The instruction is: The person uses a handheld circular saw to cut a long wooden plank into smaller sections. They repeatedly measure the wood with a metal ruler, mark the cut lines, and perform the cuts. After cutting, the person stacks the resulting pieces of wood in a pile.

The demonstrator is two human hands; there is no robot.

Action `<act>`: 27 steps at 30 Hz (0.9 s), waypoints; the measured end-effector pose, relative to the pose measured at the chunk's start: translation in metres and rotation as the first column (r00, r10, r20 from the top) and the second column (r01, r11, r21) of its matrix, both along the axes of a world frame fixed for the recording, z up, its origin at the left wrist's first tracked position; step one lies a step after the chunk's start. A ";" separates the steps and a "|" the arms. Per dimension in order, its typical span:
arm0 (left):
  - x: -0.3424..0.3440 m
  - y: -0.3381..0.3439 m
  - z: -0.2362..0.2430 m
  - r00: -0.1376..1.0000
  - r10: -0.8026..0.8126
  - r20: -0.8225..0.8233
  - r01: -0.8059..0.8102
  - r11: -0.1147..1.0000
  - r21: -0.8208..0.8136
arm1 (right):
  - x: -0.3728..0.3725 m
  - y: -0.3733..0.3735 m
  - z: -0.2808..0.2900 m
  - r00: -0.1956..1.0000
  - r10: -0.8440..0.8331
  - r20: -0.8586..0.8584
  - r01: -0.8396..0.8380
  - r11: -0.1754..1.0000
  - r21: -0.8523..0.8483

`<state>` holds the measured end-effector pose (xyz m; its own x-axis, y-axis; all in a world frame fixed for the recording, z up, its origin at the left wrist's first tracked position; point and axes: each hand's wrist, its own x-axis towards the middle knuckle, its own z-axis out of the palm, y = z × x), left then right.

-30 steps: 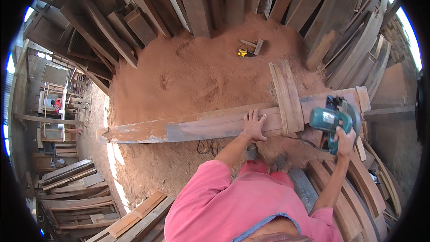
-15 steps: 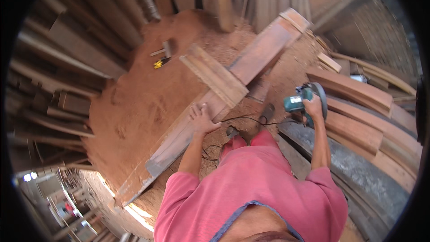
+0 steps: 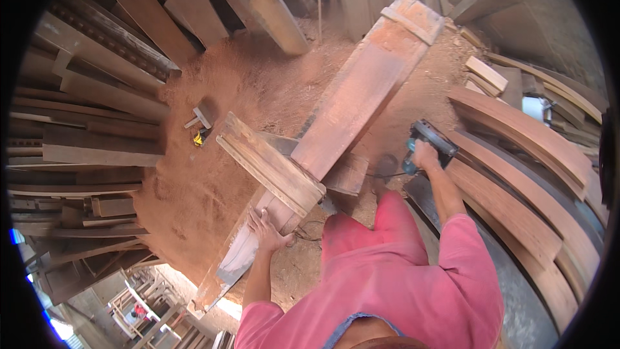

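Note:
My left hand lies on the long plank with its fingers spread, just below the short board that crosses it. The long plank runs slantwise over the sawdust, from the lower left to the upper right. In my right hand is a teal and black circular saw, held off to the right of the plank by its handle. The saw's blade cannot be made out. A dark cord shows near my feet.
Reddish sawdust covers the ground. A small tool with a yellow part lies on it at the left. Boards lean all around the left and back. Thick curved timbers are stacked at the right. A wood block sits under the plank.
The view has shifted and turned. The saw in my right hand has tilted, so its dark flat side shows more. My left hand stays on the plank beside the crossing board.

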<state>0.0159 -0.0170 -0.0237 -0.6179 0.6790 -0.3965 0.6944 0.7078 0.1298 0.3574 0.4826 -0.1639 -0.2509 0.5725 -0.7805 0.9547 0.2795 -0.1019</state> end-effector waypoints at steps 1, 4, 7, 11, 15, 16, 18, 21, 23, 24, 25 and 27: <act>0.001 0.001 -0.001 1.000 -0.016 -0.004 0.016 1.000 0.016 | 0.001 0.007 -0.018 0.999 0.029 0.034 -0.029 1.000 0.009; 0.003 -0.001 0.002 0.997 -0.068 -0.024 0.069 0.996 0.058 | 0.003 0.027 -0.082 0.997 0.031 0.072 -0.034 0.999 0.041; 0.001 0.007 0.011 0.995 -0.103 -0.012 0.104 0.993 0.057 | 0.007 0.049 -0.140 0.989 0.052 0.139 -0.060 0.997 0.057; 0.010 0.012 0.013 0.989 -0.133 -0.070 0.137 0.988 0.065 | 0.009 0.067 -0.215 0.972 0.104 0.213 -0.138 0.979 0.153; 0.000 -0.022 -0.001 0.985 -0.170 -0.029 0.170 0.985 -0.004 | 0.009 0.047 -0.306 1.000 0.012 0.014 -0.014 0.991 0.131; -0.004 0.014 -0.010 0.984 -0.166 0.072 0.159 0.983 0.091 | 0.022 0.045 -0.320 0.999 0.020 0.031 -0.024 0.990 0.142; 0.009 0.016 -0.016 0.992 -0.105 0.064 0.098 0.990 0.098 | 0.006 0.040 -0.346 0.996 0.090 0.022 -0.093 0.986 0.135; -0.006 0.016 -0.020 0.990 -0.132 0.052 0.124 0.981 0.146 | 0.020 0.027 -0.375 0.994 0.089 0.061 -0.097 0.985 0.143; 0.009 0.034 -0.005 0.992 -0.120 0.048 0.113 0.984 0.141 | 0.032 0.028 -0.384 0.993 0.098 0.073 -0.108 0.984 0.139; 0.012 0.035 0.000 0.992 -0.119 0.043 0.113 0.985 0.133 | 0.038 0.022 -0.388 0.993 0.096 0.067 -0.104 0.987 0.126; 0.012 0.033 0.002 0.992 -0.123 0.032 0.118 0.984 0.130 | 0.042 0.019 -0.391 0.993 0.101 0.068 -0.109 0.987 0.118; 0.021 0.024 0.003 0.996 -0.091 0.004 0.089 0.988 0.130 | 0.029 0.015 -0.393 0.988 0.150 0.046 -0.154 0.982 0.109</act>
